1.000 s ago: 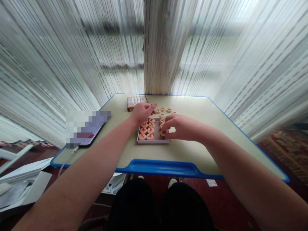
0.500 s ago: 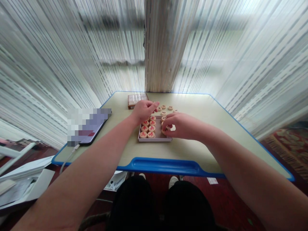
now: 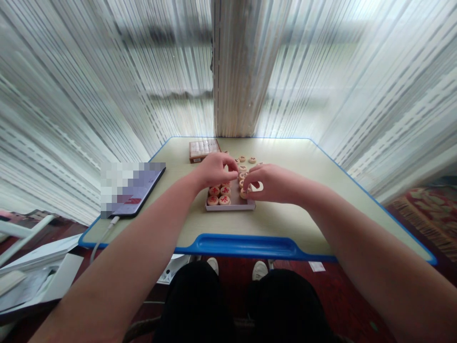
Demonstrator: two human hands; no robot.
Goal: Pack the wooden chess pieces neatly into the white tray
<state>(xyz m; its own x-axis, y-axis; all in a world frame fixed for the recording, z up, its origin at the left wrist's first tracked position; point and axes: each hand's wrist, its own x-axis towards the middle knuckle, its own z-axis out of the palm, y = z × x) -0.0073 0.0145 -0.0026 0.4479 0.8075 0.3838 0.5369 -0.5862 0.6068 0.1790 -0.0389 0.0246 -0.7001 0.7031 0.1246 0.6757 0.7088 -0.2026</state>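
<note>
A shallow grey tray [image 3: 230,206] in the middle of the desk holds several round wooden chess pieces [image 3: 219,196] with red characters. My left hand [image 3: 214,170] hovers over the tray's far end with its fingers curled down, pinching something I cannot make out. My right hand [image 3: 269,183] rests at the tray's right side, thumb and fingers closed on a wooden piece [image 3: 244,193] just inside the rim. More loose pieces [image 3: 247,161] lie on the desk beyond the tray.
The beige desk has a blue rim [image 3: 246,247] with a groove at the front. A phone [image 3: 134,189] with a cable lies at the left edge. A wooden box [image 3: 202,149] sits at the back. Striped curtains hang behind. My knees show below.
My left hand has curled its fingers down and drawn back over the tray's far end. My right hand has shifted slightly up along the tray's right side.
</note>
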